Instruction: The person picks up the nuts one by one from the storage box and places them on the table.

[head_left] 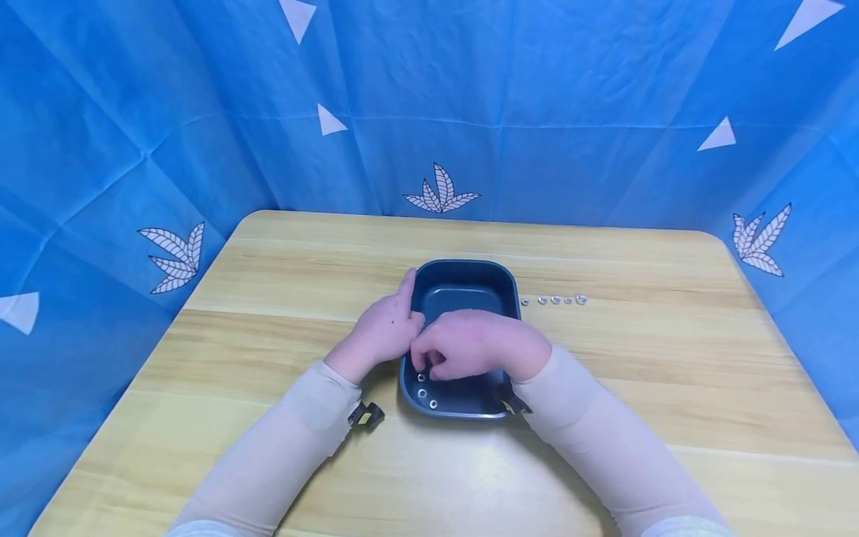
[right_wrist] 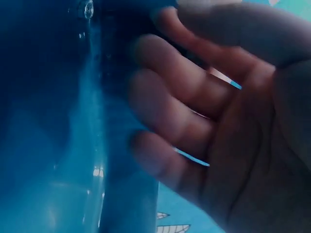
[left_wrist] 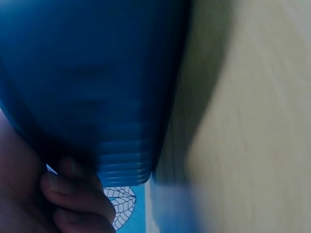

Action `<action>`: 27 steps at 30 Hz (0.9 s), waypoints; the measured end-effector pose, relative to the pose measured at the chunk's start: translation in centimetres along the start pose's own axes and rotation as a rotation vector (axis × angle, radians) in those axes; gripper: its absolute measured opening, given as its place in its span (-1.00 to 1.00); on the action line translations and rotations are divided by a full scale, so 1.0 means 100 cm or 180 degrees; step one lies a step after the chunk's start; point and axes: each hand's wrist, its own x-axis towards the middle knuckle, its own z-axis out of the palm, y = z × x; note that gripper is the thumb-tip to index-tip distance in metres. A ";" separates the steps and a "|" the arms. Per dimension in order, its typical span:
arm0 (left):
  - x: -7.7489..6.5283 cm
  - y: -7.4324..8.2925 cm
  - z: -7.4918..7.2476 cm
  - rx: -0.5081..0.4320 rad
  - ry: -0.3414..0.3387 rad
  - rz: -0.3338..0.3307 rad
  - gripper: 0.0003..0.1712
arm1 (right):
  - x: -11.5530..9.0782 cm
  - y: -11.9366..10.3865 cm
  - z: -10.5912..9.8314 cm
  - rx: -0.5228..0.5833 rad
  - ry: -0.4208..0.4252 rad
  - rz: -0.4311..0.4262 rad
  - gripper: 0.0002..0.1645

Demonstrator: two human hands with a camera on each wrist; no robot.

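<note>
A deep dark-blue plastic tray (head_left: 464, 412) with rounded corners stands on the table. My left hand (head_left: 385, 324) holds its left wall, index finger stretched along the rim and thumb over the edge. In the left wrist view, curled fingers (left_wrist: 80, 194) lie against the tray's outer wall (left_wrist: 97, 87). Over the inside of the tray is my right hand (head_left: 463, 344), fingers bent loosely, with a gap between index finger and thumb. Just below those fingertips sits a small metal nut (head_left: 420, 377), with two more nearer the front. In the right wrist view, one nut (right_wrist: 86, 8) lies apart from the fingers.
Several small metal nuts (head_left: 555, 300) form a row on the wooden table (head_left: 644, 358), right of the tray. A blue patterned cloth (head_left: 570, 112) hangs behind and beside the table. Black wrist mounts (head_left: 366, 415) stick out below both sleeves.
</note>
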 end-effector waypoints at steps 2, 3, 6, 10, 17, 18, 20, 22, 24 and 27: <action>0.000 0.001 0.000 -0.0021 -0.0005 -0.0054 -0.07 | 0.000 0.002 0.002 0.0153 -0.0175 -0.0040 -0.80; 0.000 0.002 0.000 -0.0028 -0.0018 -0.0080 -0.07 | 0.000 0.003 0.004 0.0233 -0.0260 -0.0057 -0.78; -0.001 0.003 0.000 -0.0048 -0.0058 -0.0128 -0.08 | 0.002 0.006 0.009 0.0355 -0.0417 -0.0113 -0.74; -0.001 0.003 0.001 -0.0035 -0.0059 -0.0148 -0.09 | 0.007 0.007 0.017 0.0230 -0.0517 -0.0280 -0.68; -0.002 0.004 0.002 -0.0037 -0.0027 -0.0173 -0.09 | 0.017 0.004 0.026 -0.0105 -0.0695 -0.0445 -0.71; -0.002 0.004 0.002 -0.0029 -0.0023 -0.0164 -0.09 | 0.018 0.003 0.027 -0.0144 -0.0713 -0.0437 -0.72; -0.001 0.004 0.002 -0.0009 0.0002 -0.0139 -0.10 | 0.019 0.003 0.028 -0.0205 -0.0730 -0.0413 -0.74; -0.001 0.004 0.002 -0.0002 0.0015 -0.0132 -0.10 | 0.020 0.002 0.028 -0.0262 -0.0742 -0.0389 -0.76; -0.001 0.003 0.002 -0.0006 0.0009 -0.0139 -0.10 | 0.021 0.000 0.028 -0.0332 -0.0748 -0.0358 -0.75; -0.001 0.004 0.002 -0.0015 -0.0011 -0.0157 -0.10 | 0.022 -0.003 0.029 -0.0474 -0.0724 -0.0322 -0.73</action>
